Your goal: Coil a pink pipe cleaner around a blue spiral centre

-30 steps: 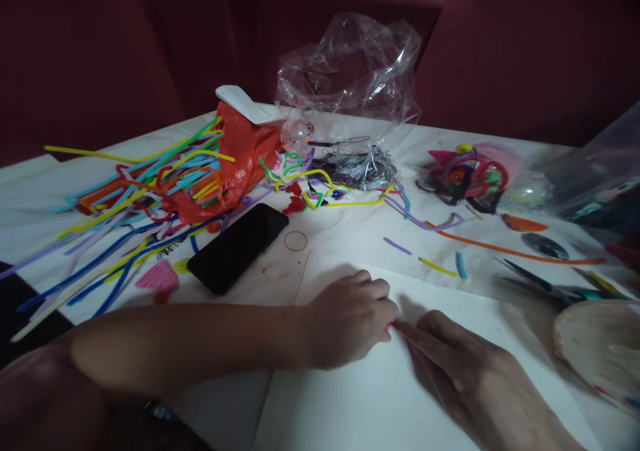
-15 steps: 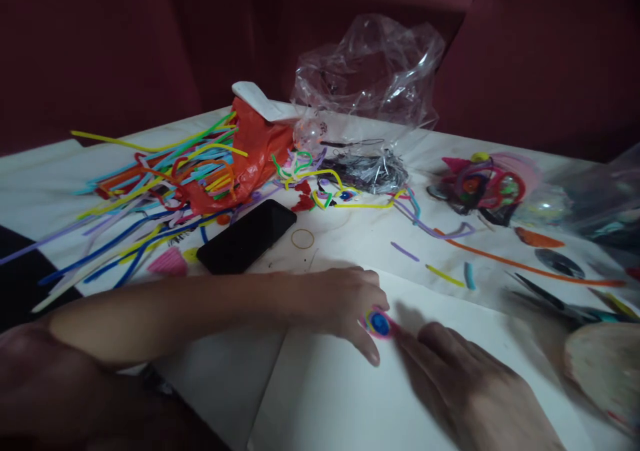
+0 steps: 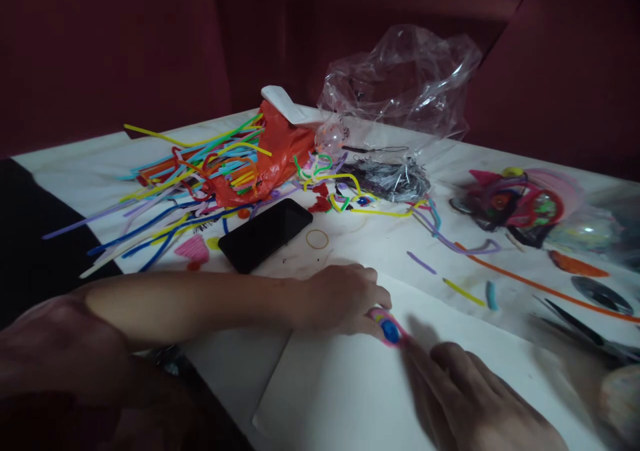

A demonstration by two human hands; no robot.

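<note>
Over the white paper (image 3: 320,397), a pink-and-blue coil (image 3: 391,331), left hand (image 3: 343,297) gripping one edge, thumb drawn in against it after standing apart half a second ago, right hand (image 3: 473,397) pinching its pink tip

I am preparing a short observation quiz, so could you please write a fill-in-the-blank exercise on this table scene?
The thin round band lies beside the black ____.
Between the left hand and the right hand, the small piece has a pink rim and a large ____ patch.
A pair of dark-bladed ____ lies near the right edge.

Missing words: phone; blue; scissors.
</note>
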